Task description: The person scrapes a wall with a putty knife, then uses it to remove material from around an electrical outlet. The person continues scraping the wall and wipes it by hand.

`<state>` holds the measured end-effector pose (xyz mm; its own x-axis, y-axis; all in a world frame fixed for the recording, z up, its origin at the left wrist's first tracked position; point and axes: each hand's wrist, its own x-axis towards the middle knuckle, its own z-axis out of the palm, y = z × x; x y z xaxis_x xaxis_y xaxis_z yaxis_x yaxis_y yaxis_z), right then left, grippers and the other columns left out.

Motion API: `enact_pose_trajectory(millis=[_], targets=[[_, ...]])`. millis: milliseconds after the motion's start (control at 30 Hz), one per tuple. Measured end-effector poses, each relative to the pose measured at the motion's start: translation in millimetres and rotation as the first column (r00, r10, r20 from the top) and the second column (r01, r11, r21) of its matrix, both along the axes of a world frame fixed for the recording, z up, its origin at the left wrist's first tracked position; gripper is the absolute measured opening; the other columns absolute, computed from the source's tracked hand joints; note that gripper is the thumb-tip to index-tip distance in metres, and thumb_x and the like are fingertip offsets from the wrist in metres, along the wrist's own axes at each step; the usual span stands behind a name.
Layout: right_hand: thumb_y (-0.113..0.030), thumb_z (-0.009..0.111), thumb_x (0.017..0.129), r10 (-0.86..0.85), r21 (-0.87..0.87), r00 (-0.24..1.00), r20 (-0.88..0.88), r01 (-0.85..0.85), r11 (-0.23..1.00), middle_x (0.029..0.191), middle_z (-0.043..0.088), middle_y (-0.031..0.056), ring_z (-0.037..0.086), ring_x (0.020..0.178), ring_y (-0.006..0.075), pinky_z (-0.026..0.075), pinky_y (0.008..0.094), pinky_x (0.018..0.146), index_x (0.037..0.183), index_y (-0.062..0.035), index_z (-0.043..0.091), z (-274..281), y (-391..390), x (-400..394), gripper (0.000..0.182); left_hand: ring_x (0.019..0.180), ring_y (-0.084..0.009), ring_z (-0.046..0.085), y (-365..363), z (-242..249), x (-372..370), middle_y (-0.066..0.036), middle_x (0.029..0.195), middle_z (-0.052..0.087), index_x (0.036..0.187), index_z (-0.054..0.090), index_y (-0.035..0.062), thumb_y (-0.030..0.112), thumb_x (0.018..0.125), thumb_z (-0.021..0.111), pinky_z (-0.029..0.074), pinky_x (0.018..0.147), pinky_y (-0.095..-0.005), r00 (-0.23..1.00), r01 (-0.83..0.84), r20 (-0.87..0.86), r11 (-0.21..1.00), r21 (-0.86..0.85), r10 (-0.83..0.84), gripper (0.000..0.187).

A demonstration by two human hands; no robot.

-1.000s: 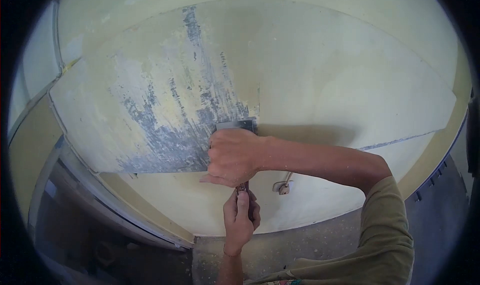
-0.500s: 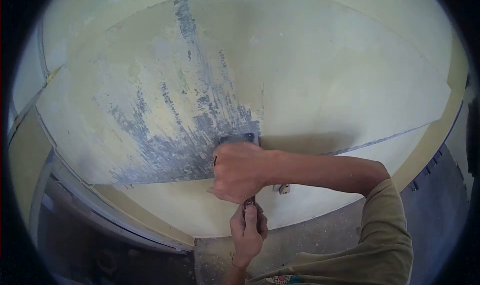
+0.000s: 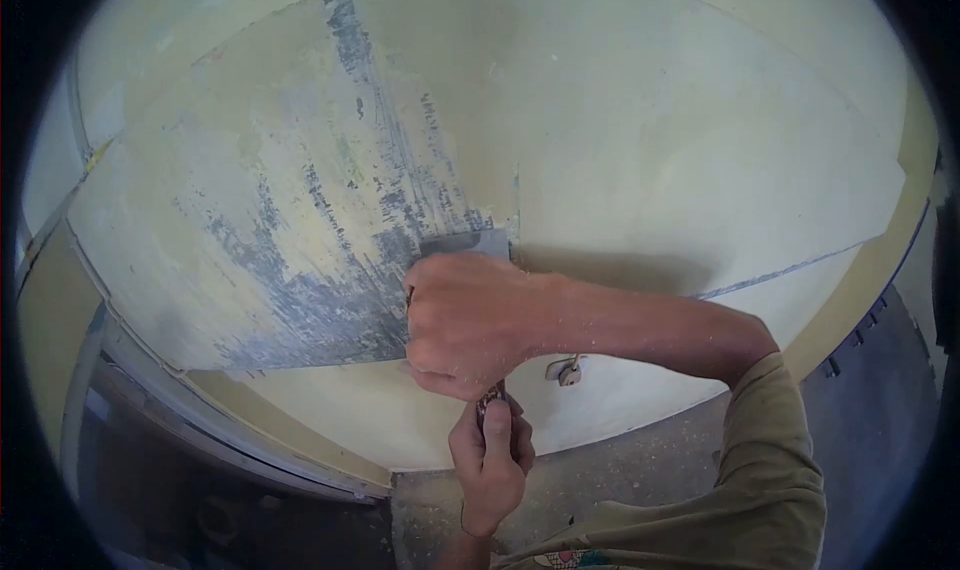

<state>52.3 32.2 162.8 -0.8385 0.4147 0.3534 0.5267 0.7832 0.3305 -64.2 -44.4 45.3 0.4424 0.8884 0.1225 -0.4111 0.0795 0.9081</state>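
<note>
A metal scraper's blade [image 3: 470, 242] lies flat against a pale yellow-green wall [image 3: 680, 160], at the right edge of a patch scraped down to grey [image 3: 320, 240]. My right hand [image 3: 465, 315] is closed over the scraper just below the blade and presses it to the wall. My left hand [image 3: 490, 460] comes up from below and grips the end of the brown handle [image 3: 490, 398], thumb along it. Most of the handle is hidden under my right fist. Dust specks cover my right forearm.
A small wall fitting with a cable [image 3: 567, 370] sits just right of my hands. A pale frame edge [image 3: 220, 435] runs down the left. The dusty floor [image 3: 630, 480] lies below the wall, and a dark ribbed object [image 3: 860, 340] stands at the right.
The scraper and both hands slid down the wall, then back up; the blade now sits higher than half a second ago. Both grips stay the same.
</note>
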Motion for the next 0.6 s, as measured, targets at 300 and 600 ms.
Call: enact_pose_trajectory(millis=[300,600], targets=[[-0.021,0.059,0.06,0.044,0.027,0.996,-0.076,-0.042,0.999,0.041,0.048,0.0116,0.048,0.04,0.0298,0.041,0.0381,0.05,0.043,-0.0094,0.057,-3,0,1,0.02,0.042,-0.0054,0.036,-5,-3,1,0.0,0.057,0.044,0.089,0.049,0.0025,0.029,0.101,0.042,0.028,0.036,-0.021,1.0,-0.008,0.007,1.0,-0.022,0.009,0.03],[-0.021,0.06,0.06,0.096,-0.002,0.989,-0.11,-0.096,0.995,0.042,0.049,0.0113,0.049,0.041,0.0301,0.042,0.0376,0.052,0.043,-0.01,0.056,-4,1,4,0.02,0.039,-0.0066,0.034,-6,0,16,-0.001,0.055,0.042,0.086,0.047,0.0038,0.033,0.101,0.041,0.026,0.035,-0.0224,0.998,-0.048,0.03,0.999,-0.014,0.048,0.034]])
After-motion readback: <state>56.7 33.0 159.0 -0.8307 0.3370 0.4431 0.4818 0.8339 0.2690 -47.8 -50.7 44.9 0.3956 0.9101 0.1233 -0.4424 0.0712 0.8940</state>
